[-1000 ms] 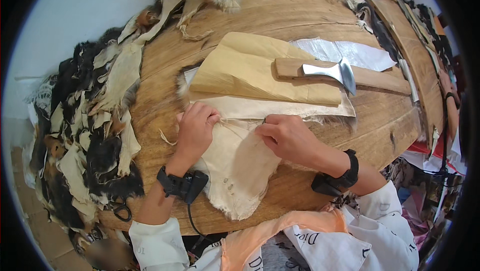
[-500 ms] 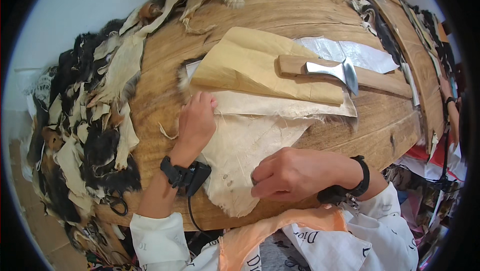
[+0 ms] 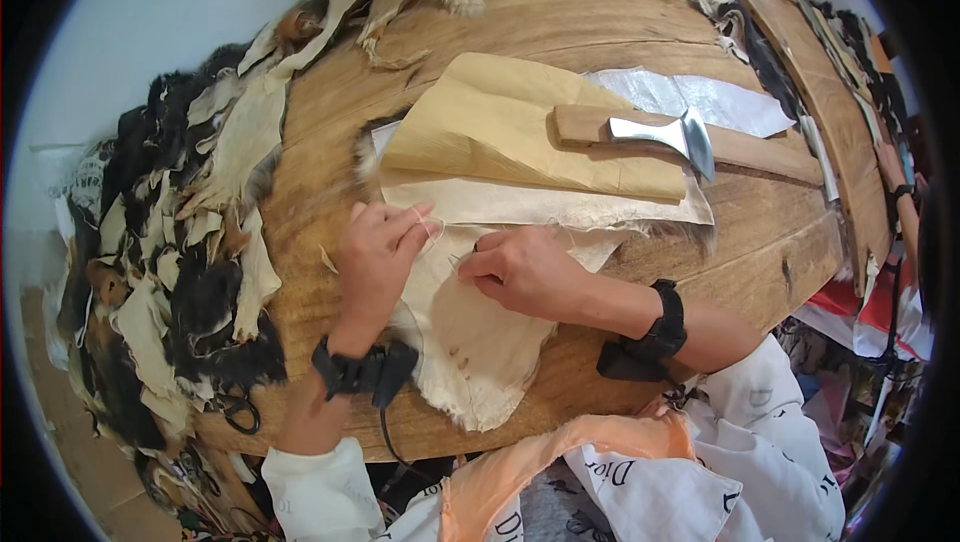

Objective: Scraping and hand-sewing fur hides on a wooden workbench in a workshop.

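A cream hide (image 3: 490, 332) lies flesh side up, its tapered end towards me. A second pale hide piece (image 3: 560, 207) adjoins its far edge. At that join my left hand (image 3: 375, 267) is closed, pinching a fine pale thread (image 3: 428, 224) between thumb and forefinger. Just right of it, over the hide, my right hand (image 3: 525, 272) is closed too. A thin needle-like thing pokes from its fingertips, too small to make out surely. Tan paper (image 3: 520, 132) covers much of the far piece.
A wooden bar (image 3: 760, 157) and a metal-bladed tool (image 3: 670, 135) rest on the paper and the wooden table (image 3: 330, 122). Silvery sheeting (image 3: 725, 107) lies behind. Fur scraps (image 3: 215, 292) heap up at left. Another person's arm (image 3: 905, 212) shows at far right.
My right hand has moved up and left from the hide's near end to beside my left hand. The left hand has turned and shifted slightly down and left, and thread now shows at its fingertips.
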A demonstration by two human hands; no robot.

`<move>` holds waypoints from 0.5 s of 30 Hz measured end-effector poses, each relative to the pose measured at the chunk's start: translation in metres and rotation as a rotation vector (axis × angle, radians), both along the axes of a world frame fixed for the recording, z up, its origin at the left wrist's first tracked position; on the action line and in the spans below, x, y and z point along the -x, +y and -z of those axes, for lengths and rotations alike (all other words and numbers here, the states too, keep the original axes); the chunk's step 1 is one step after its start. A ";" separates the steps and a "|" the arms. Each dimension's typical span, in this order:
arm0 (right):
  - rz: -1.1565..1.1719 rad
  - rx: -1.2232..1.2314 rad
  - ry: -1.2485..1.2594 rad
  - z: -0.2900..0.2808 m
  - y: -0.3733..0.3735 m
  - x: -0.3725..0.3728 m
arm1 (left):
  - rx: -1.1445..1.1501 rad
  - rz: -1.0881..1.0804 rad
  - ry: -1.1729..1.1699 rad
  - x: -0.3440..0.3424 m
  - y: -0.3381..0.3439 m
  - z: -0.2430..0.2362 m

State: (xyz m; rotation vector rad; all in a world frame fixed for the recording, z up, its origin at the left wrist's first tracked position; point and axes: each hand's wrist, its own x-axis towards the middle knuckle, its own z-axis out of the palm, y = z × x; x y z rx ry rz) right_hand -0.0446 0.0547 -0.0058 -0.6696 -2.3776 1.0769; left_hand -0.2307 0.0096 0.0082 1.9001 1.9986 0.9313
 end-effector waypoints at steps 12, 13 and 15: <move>0.036 0.030 0.076 0.005 0.000 -0.003 | 0.070 0.160 0.028 -0.003 0.011 0.011; 0.043 0.019 0.071 0.003 0.000 -0.005 | 0.070 0.164 0.027 -0.002 0.012 0.010; 0.116 -0.049 0.004 -0.001 -0.002 -0.023 | 0.174 0.217 0.036 0.000 0.017 0.008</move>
